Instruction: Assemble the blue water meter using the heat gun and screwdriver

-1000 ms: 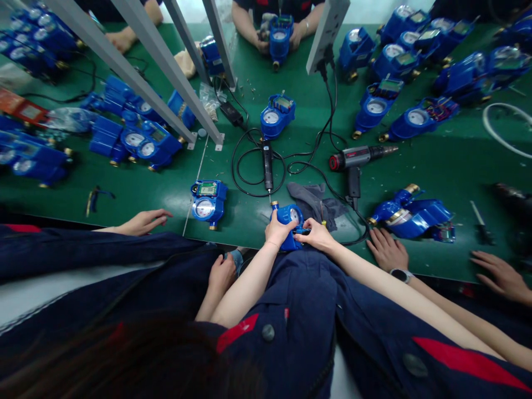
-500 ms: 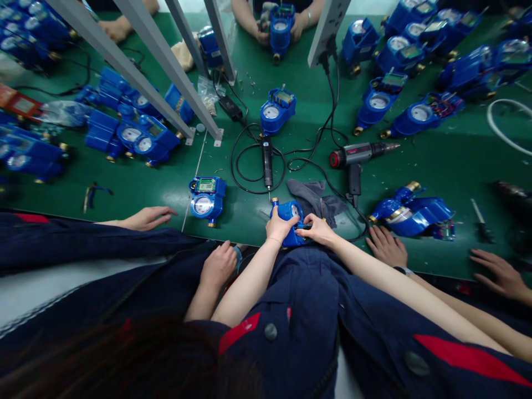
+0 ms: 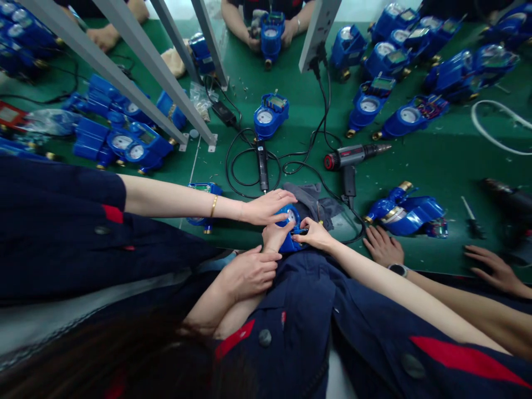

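Note:
Both my hands hold a blue water meter (image 3: 292, 215) at the near edge of the green table (image 3: 436, 166). My left hand (image 3: 272, 235) grips its left side from below. On its right side, my right hand (image 3: 316, 234) pinches a small part. A co-worker's hand (image 3: 266, 206) with a ring and gold bracelet reaches in from the left and rests on top of the meter. That person's other hand (image 3: 249, 271) lies on my left forearm.
A grey cloth (image 3: 316, 200), a black electric screwdriver (image 3: 262, 166) with coiled cable and a red-tipped power tool (image 3: 353, 158) lie just beyond the meter. Another person's hands (image 3: 382, 246) rest at the right by an opened meter (image 3: 405, 213). Many blue meters crowd the table's far side.
The co-worker on the left has reached an arm across, covering the meter on the table's left, and put a hand on my meter. Their other hand moved onto my left forearm.

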